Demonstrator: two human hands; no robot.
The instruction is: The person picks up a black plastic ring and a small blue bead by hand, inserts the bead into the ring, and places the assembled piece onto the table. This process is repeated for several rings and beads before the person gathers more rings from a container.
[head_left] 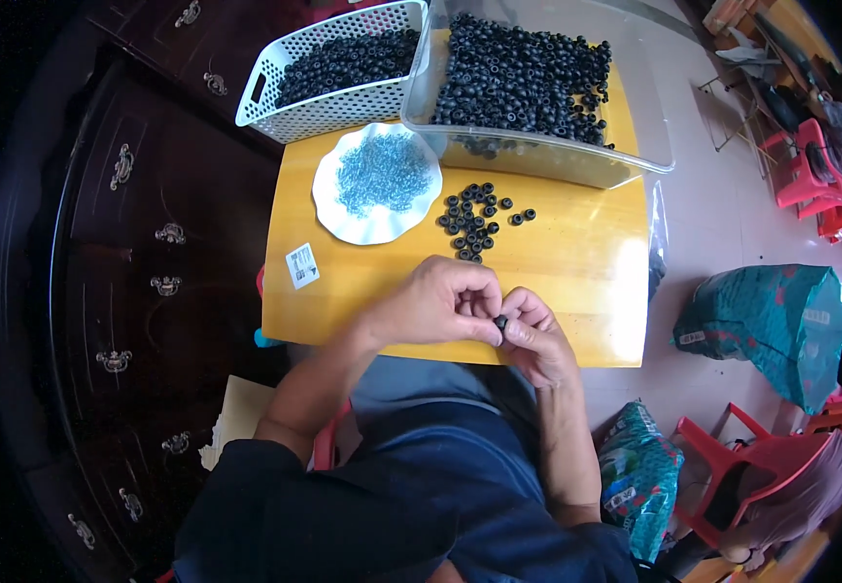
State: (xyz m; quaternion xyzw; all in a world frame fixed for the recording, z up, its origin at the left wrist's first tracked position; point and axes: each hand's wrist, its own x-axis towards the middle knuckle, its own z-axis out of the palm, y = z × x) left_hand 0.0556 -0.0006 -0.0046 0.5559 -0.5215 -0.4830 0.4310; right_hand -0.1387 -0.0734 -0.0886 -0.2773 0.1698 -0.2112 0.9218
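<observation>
Two hands meet at the near edge of the yellow counter (576, 272): left hand (435, 306) and right hand (537, 335) pinch one small black ring (500, 321) between them, fingers of both closed narrow on it, just above the counter's front lip and over the person's lap. Ring looks like rubber or plastic, very light, a bit springy, small enough to slip or roll off if let go; best held by its outer rim with fingertip pads, as now. Loose pile of black rings (474, 222) lies mid-counter, well within reach, a few strays to its right. White scalloped plate (328, 209) with small pale-blue bits (382, 173) sits just left of the pile; those look tiny, probably fiddly to pick up. At the far edge a clear bin (635, 126) full of black rings, and a white perforated basket (290, 117) with more, touching side by side. Small paper label (302, 265) lies on the counter's left part. Open bare counter to the right and near front; drop-off at front edge is right under the hands. Dark wooden cabinet (139, 243) close on the left, green sack (780, 321) and red chairs (809, 175) on the floor at right.
</observation>
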